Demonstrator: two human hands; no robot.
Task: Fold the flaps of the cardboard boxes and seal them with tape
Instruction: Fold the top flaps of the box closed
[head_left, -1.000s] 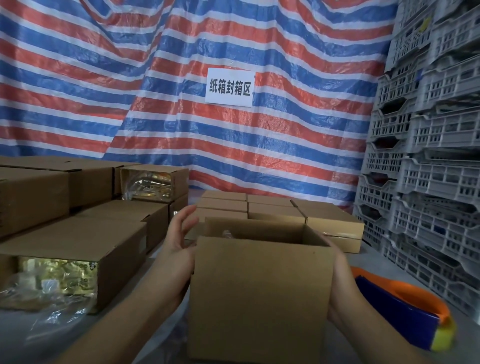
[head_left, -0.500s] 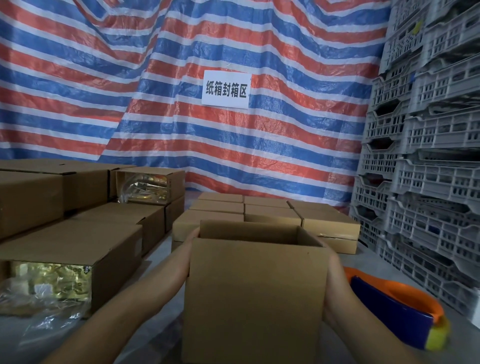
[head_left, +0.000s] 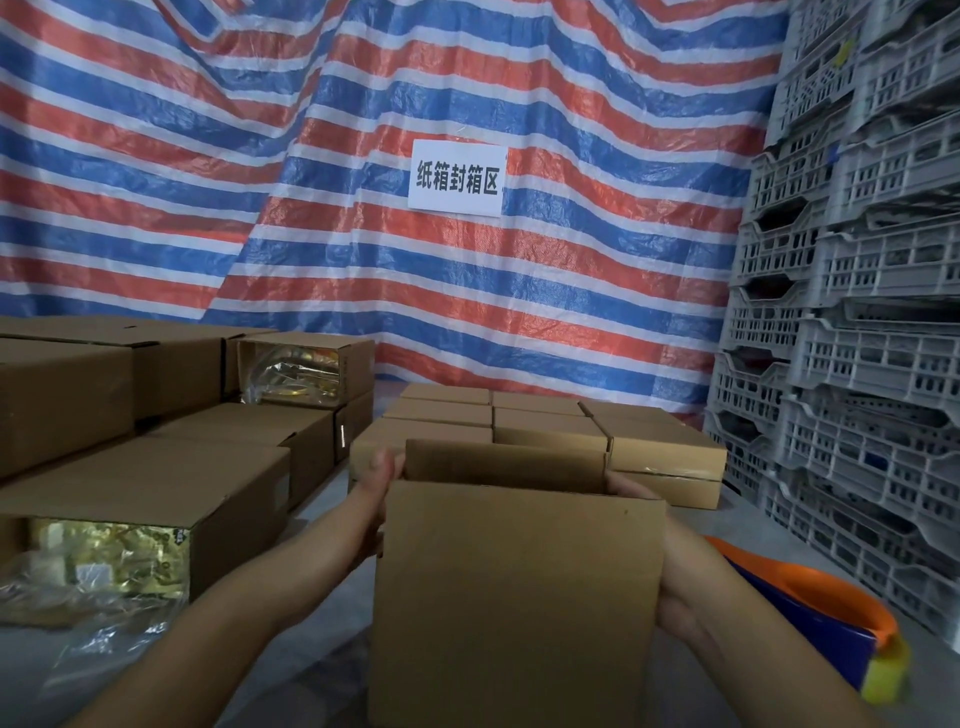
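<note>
- An open cardboard box (head_left: 514, 597) sits in the lower middle of the frame. Its top is not closed, and its flaps stand up.
- The left hand (head_left: 376, 499) holds the left side of the box. Its fingers reach up along the wall to the top edge.
- The right hand (head_left: 675, 587) holds the right side. Its fingers wrap round the wall, and some are hidden behind the card.
- I think the step now is getting the box in place, ready to fold the flaps.
- Next, the hands would need to push the flaps down flat, the short ones first and then the long ones.
- After that comes the tape. An orange and blue tape tool (head_left: 831, 629) lies at the lower right of the frame, just beside the right arm.
- More closed boxes (head_left: 545, 426) sit behind, in the middle. Bigger boxes (head_left: 156, 467) fill the left, and grey crates (head_left: 857, 312) stack up on the right.
</note>
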